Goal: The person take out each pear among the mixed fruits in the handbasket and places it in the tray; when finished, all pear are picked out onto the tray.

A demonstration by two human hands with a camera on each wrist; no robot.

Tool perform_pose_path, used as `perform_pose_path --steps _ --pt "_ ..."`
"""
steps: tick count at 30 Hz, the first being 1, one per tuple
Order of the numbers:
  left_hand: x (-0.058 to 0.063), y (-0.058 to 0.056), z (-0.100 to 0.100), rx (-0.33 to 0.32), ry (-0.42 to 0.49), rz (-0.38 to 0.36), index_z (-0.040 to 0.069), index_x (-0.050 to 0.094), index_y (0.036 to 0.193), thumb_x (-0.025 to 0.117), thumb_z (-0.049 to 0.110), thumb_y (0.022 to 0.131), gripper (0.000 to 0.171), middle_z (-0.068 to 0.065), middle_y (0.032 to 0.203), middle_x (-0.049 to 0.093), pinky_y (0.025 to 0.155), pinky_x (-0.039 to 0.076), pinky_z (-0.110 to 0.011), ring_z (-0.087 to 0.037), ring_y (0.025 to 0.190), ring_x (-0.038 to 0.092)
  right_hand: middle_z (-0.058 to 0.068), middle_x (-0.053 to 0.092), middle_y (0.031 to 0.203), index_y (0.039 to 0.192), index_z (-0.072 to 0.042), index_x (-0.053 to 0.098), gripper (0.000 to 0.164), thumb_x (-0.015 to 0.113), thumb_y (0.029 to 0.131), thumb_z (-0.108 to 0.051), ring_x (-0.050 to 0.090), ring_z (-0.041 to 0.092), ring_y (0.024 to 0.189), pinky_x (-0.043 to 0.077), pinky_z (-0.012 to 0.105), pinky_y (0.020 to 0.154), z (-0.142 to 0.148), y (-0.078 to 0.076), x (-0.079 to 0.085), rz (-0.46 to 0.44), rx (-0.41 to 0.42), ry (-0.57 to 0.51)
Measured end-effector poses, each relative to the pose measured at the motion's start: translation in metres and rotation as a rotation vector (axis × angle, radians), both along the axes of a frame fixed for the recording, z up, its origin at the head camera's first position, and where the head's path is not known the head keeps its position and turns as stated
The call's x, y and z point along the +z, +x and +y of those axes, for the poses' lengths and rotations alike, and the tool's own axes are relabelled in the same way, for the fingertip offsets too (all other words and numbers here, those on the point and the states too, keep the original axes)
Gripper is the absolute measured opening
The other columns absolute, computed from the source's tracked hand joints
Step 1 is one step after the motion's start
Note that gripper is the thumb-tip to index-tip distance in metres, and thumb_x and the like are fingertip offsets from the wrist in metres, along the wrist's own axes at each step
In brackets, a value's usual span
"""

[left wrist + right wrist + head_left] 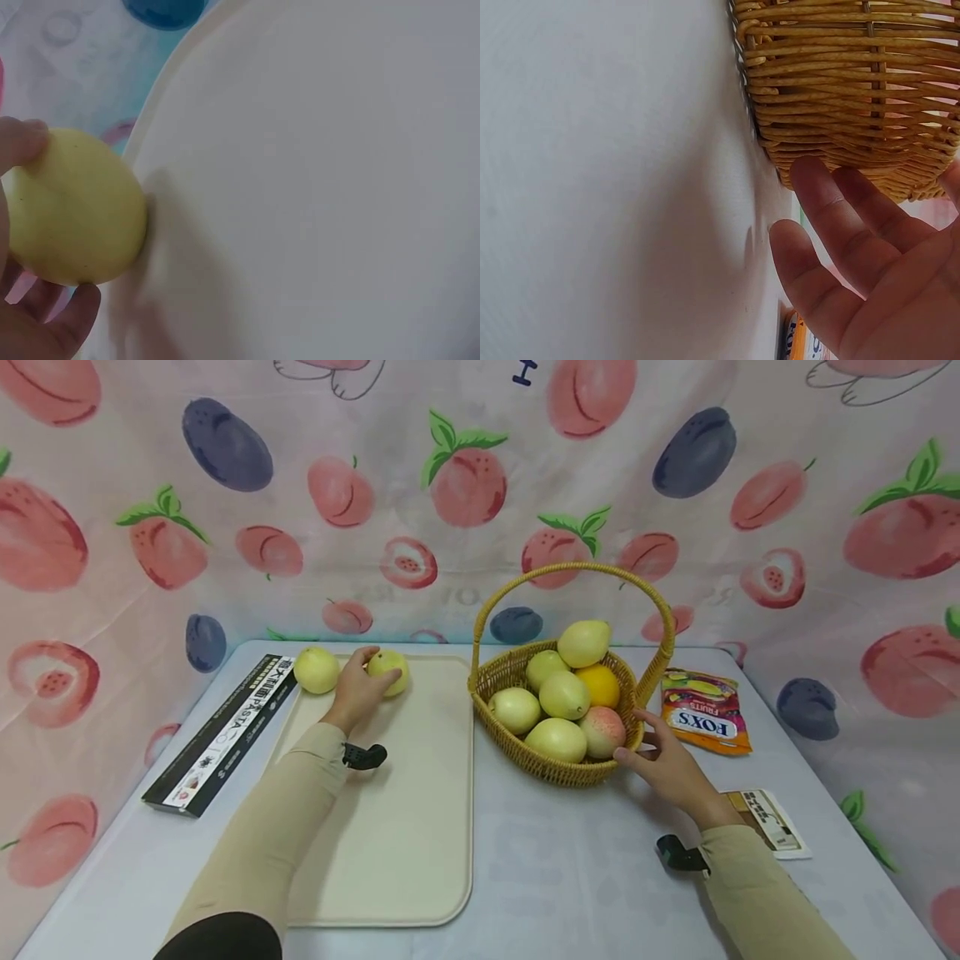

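My left hand (358, 687) grips a round yellow fruit (388, 672) between thumb and fingers at the far end of a cream tray (397, 827). In the left wrist view the same fruit (82, 206) sits close over the tray's rim. Beside that hand, on the left, lies another yellow fruit (317, 670). My right hand (667, 768) touches the right side of a wicker basket (525, 760) with fairly straight fingers, its thumb near the rim. Inside the basket are several yellow-green fruits (564, 695), an orange (600, 685) and a peach (603, 732).
A long black pasta box (225, 735) lies along the tray's left side. Right of the basket is a red and orange Fox's Fruits bag (703, 710). A flat brown and white packet (768, 822) lies partly behind the right forearm. The basket's tall handle (573, 568) arches over the fruit.
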State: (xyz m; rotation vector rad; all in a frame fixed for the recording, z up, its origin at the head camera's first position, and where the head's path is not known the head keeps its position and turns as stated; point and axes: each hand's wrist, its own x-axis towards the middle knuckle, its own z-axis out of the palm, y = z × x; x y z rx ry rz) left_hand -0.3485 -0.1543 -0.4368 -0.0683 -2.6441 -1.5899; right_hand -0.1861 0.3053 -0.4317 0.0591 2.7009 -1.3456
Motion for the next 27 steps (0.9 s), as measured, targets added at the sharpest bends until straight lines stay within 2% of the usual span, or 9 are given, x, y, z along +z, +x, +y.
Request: perform_pose_path --steps 9,16,27 --pt "0.000 -0.007 0.001 0.035 -0.014 -0.006 0.002 0.033 0.153 0.070 0.031 0.095 0.075 -0.024 0.152 0.037 0.113 0.032 -0.046 -0.037 0.140 0.035 0.037 0.032 0.149 0.159 -0.009 0.014 0.089 0.064 0.097 -0.048 0.052 0.046 0.117 0.046 0.059 0.096 0.001 -0.001 -0.001 -0.003 -0.001 0.007" --pt "-0.003 -0.012 0.007 0.074 -0.012 -0.010 0.001 0.040 0.148 0.071 0.031 0.095 0.069 -0.023 0.148 0.044 0.111 0.036 -0.043 -0.034 0.136 0.041 0.037 0.031 0.149 0.159 -0.009 0.014 0.088 0.064 0.097 -0.047 0.052 0.047 0.118 0.046 0.059 0.096 0.001 0.000 -0.003 -0.005 0.001 -0.003" --pt "-0.005 -0.016 0.030 0.117 0.101 -0.040 0.005 0.039 0.151 0.070 0.028 0.096 0.067 -0.019 0.149 0.043 0.109 0.038 -0.041 -0.031 0.135 0.043 0.037 0.031 0.150 0.160 -0.010 0.012 0.089 0.064 0.097 -0.048 0.050 0.048 0.120 0.045 0.059 0.097 0.001 0.000 -0.003 -0.008 -0.003 -0.013"
